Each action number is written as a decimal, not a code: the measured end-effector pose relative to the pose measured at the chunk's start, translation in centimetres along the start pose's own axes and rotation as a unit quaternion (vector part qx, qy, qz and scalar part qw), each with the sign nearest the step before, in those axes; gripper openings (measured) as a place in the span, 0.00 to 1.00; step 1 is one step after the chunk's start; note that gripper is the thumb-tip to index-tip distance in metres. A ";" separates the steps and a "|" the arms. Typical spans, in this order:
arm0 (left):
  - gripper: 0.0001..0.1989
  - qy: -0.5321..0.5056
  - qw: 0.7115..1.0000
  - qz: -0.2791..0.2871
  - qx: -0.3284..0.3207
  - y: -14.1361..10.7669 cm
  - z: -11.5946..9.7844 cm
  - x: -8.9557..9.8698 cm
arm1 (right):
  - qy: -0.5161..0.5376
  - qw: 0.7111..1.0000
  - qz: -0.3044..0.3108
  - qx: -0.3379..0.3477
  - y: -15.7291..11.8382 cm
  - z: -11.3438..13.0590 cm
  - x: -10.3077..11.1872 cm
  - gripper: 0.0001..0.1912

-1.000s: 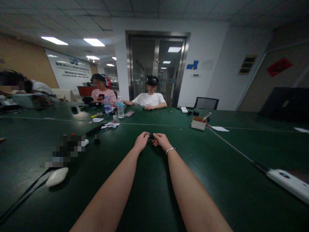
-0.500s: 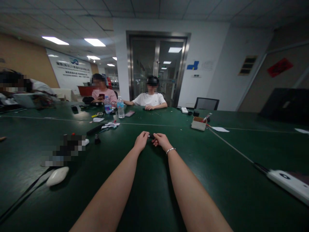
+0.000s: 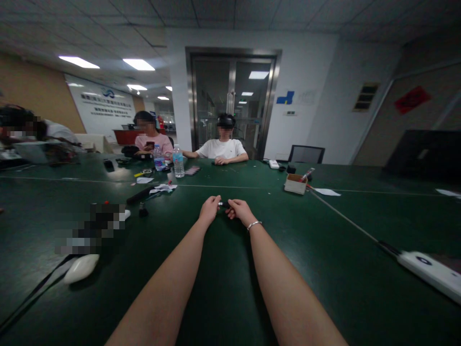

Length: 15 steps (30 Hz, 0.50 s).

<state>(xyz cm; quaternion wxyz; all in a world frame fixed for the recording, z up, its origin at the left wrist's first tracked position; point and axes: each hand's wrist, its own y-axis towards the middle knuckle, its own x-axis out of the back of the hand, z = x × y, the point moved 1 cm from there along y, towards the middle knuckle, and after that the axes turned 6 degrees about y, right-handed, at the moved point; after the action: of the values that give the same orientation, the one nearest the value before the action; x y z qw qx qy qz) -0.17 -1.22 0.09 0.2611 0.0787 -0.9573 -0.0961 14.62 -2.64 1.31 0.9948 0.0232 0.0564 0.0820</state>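
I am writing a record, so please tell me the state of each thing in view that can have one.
Small black object: held between both hands
Left hand: pinching its silver end
Right hand: gripping its black end
Near bottle: upright
Far bottle: upright
Box: open at the top
Glass doors: shut
Ceiling lights: lit

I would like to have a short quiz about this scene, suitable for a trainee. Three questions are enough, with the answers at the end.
1. Multiple choice: which wrist wears the silver bracelet?
A) Left only
B) Right only
C) Both

2. True or false: the small dark object lies inside the open box.

3. Complete the sentence: the colour of the table top is dark ____.

Key:
1. B
2. False; it is held between the left hand and the right hand.
3. green
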 end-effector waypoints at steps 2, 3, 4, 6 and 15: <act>0.17 0.009 1.000 0.003 0.016 0.3 -0.1 -0.1 | 0.000 1.000 -0.001 -0.001 0.1 0.0 0.0 0.09; 0.15 0.009 1.000 0.005 0.016 0.4 -0.2 -0.1 | 0.000 1.000 -0.002 -0.002 0.1 0.0 0.0 0.09; 0.15 0.007 1.000 0.005 0.014 0.3 -0.3 -0.1 | 0.000 1.000 -0.002 -0.004 0.1 -0.1 0.0 0.08; 0.15 0.002 1.000 0.009 0.005 0.1 -0.2 -0.1 | 0.001 1.000 -0.003 -0.007 0.2 -0.1 -0.1 0.08; 0.15 -0.024 0.998 0.034 -0.039 -0.7 0.1 0.5 | -0.002 1.000 0.003 -0.006 0.2 -0.2 0.0 0.08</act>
<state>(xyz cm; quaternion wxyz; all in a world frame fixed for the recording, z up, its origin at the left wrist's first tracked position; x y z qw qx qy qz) -0.54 -1.96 0.10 0.2436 0.0338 -0.9611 -0.1260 14.59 -2.43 1.15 0.9948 0.0173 0.0543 0.0848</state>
